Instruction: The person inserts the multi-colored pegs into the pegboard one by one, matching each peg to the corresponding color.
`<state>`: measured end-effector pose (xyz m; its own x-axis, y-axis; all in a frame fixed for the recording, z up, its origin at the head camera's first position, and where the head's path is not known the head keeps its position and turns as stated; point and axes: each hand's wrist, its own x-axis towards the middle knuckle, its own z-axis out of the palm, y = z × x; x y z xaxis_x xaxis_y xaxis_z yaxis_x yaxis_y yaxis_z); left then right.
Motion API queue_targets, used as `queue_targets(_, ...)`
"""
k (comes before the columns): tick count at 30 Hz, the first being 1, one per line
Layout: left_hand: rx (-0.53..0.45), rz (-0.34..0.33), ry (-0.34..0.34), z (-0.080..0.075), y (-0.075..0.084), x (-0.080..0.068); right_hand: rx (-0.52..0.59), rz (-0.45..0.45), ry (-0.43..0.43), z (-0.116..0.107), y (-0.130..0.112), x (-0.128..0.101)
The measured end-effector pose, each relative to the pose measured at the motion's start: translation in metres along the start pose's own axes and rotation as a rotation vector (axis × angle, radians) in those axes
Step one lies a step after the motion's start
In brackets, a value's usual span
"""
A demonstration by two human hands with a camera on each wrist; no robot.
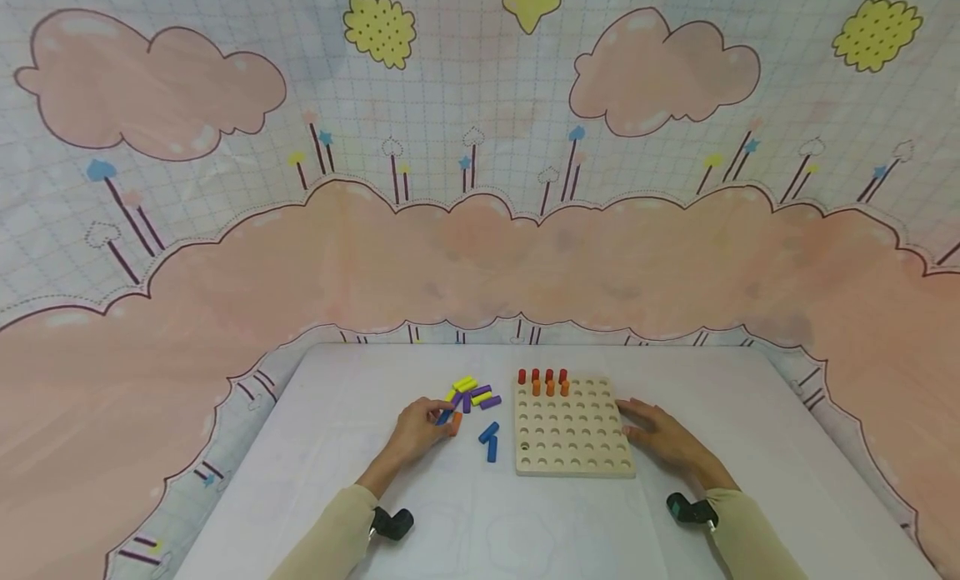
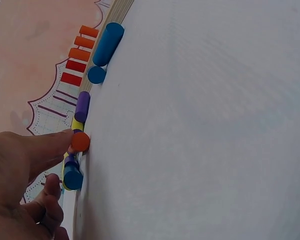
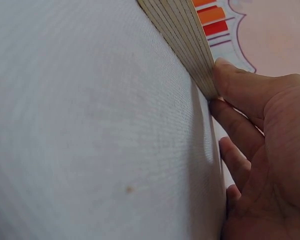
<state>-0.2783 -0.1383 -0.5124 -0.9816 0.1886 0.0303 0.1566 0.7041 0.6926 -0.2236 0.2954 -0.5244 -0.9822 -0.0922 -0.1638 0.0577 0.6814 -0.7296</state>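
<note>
Left hand (image 1: 416, 430) pinches short orange peg (image 1: 456, 422), round-ended cylinder, at 6 o'clock edge of loose peg pile (image 1: 471, 394) on white tabletop (image 1: 480, 522). Right hand (image 1: 663, 438), fingers straight, rests flat against 3 o'clock side of wooden pegboard (image 1: 573, 434). Red and orange pegs fill board's 12 o'clock rows. Two blue pegs (image 1: 490, 441) lie between pile and board

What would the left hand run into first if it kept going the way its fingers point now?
The left hand already touches an orange peg; straight beyond lies the loose pile of purple and yellow pegs, though depth is hard to judge.
</note>
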Motion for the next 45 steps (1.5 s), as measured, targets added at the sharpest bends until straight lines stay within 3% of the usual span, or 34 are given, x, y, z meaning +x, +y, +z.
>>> queue_targets(11, 0.054, 0.039, -0.007, -0.001, -0.001, -0.002, 0.002, 0.001, -0.003, 0.000, -0.001, 0.000)
queue_targets(19, -0.057, 0.064, 0.058, 0.000, -0.002, -0.010, -0.014, -0.003, -0.006, 0.001, 0.000, 0.000)
queue_targets(37, -0.141, 0.050, 0.100, -0.007, 0.013, -0.015, -0.061, -0.043, 0.002, 0.000, 0.003, 0.000)
queue_targets(45, -0.222, 0.139, 0.140, -0.010, 0.026, -0.012, 0.031, -0.003, -0.008, 0.001, 0.002, -0.001)
